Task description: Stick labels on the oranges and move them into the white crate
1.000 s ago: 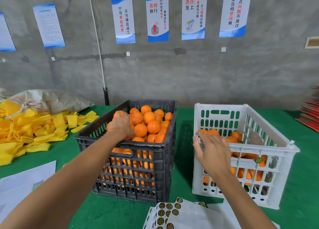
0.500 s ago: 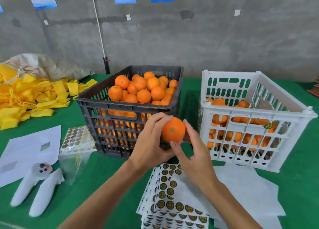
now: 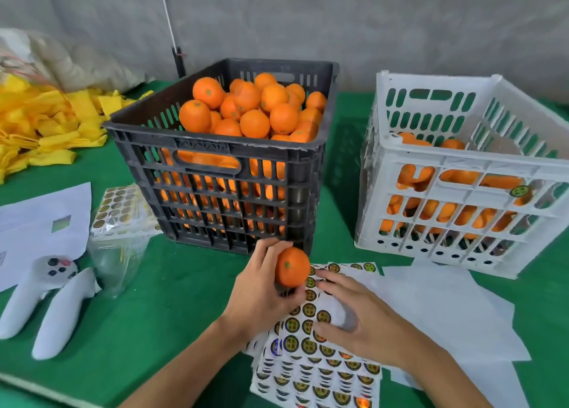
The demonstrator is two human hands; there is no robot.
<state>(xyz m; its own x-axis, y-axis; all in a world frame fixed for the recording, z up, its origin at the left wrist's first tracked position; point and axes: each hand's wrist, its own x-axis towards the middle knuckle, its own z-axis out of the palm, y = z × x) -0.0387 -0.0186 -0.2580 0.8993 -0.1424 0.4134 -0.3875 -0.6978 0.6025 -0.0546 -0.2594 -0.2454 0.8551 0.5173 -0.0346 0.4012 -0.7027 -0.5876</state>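
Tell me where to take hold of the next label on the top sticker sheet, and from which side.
Probably pinch a round label at its edge, coming from above with the right hand, which hovers over the sticker sheet. The sheet lies flat on the table, so only the label's rim can be lifted. The left hand grips the orange, so it is busy.

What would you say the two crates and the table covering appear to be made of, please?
Black crate and white crate: likely moulded rigid plastic, given slotted walls and ribbed frames. Table covering: probably green felt-like cloth, matte with no shine.
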